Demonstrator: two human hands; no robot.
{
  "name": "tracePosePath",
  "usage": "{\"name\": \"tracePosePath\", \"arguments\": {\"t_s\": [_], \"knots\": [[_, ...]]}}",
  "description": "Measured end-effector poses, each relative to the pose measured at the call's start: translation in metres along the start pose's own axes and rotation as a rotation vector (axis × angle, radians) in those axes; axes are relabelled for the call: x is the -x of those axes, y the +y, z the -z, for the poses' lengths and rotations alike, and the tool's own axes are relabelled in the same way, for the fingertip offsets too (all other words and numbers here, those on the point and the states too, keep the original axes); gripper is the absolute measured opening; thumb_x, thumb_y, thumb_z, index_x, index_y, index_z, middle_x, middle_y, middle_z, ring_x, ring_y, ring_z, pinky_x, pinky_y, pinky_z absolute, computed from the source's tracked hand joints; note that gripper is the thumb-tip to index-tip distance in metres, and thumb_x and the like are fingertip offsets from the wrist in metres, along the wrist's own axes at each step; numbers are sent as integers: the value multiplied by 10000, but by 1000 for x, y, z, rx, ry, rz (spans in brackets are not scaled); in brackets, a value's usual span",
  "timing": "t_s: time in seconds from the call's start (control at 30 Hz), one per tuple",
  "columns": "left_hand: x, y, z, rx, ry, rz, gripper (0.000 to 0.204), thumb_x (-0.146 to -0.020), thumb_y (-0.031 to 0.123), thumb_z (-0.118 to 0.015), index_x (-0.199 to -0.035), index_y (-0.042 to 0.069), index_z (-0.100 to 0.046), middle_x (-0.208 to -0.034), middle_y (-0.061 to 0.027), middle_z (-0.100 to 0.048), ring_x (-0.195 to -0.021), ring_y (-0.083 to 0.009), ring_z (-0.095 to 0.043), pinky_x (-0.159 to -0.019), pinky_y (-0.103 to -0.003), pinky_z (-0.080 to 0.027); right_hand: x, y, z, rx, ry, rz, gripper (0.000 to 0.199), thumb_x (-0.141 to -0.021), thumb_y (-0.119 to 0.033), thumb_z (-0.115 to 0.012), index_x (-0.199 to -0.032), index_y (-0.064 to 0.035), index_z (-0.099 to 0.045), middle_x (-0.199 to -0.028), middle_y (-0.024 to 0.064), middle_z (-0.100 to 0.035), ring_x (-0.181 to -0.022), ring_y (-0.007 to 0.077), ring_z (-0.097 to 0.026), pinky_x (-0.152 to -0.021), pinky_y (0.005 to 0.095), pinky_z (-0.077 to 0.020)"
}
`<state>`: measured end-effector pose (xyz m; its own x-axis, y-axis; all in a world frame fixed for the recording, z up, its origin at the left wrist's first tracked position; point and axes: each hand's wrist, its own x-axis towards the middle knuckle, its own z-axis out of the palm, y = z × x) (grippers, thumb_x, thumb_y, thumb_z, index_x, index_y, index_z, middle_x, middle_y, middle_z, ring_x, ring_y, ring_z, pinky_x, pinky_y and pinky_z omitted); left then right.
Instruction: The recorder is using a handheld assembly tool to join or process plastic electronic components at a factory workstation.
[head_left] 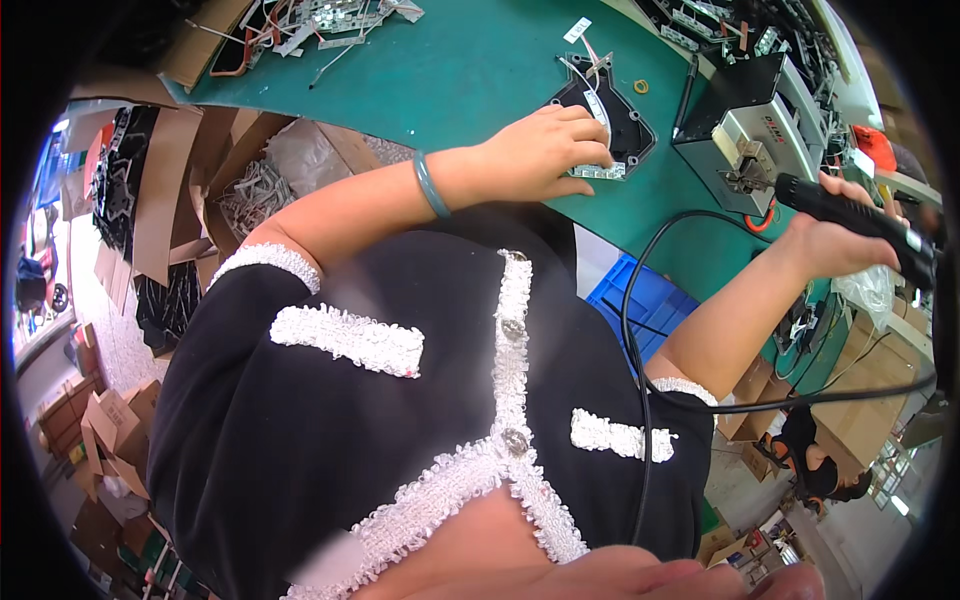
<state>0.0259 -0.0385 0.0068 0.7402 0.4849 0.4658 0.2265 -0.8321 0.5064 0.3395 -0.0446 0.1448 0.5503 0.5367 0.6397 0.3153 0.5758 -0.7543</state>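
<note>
My right hand [835,240] is wrapped round a black electric screwdriver [845,215], held nearly level. Its tip is at the metal outlet [748,170] on the front of a black and white box-shaped screw feeder [705,135]. A black cable [628,330] loops in front of my body. Over the left part of an angular black plastic housing [632,132] lies my left hand [550,150], fingers curved onto it and thumb at its near edge. Inside the housing are a white strip [594,103] with wires and a small circuit board [600,172] beside my fingertips. The undersides of my left fingers are hidden.
Wired light boards [330,18] pile up at the far left of the green table [440,75]. A yellow ring [641,87] lies beyond the housing. Below the table edge are a blue crate [640,295] and, leftward, an opened carton [225,190] of parts. Someone sits at far right.
</note>
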Motion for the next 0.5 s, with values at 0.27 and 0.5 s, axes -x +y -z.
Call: {"name": "tracePosePath", "arguments": {"t_s": [0.27,0.5], "knots": [[6,-21,16,31,18,-6,477,-703,168,-770,-1149,181,-603,-1285,-12,-550,-1212,-238,-486,-1022,-423,-326,48,-13,-24,27,-84,-156,974,-717,-889,-310,-1164,-35,-455,-671,120,-573,-537,243,-549,-569,400,-539],[7,-30,6,4,39,2,403,-711,247,-783,-1070,147,-629,-1250,-14,-578,-1200,-239,-508,-994,-425,-369,116,-12,-73,-580,-403,-170,982,-724,-891,-286,-1226,-62,-444,-734,125,-600,-563,238,-557,-567,420,-526]]}}
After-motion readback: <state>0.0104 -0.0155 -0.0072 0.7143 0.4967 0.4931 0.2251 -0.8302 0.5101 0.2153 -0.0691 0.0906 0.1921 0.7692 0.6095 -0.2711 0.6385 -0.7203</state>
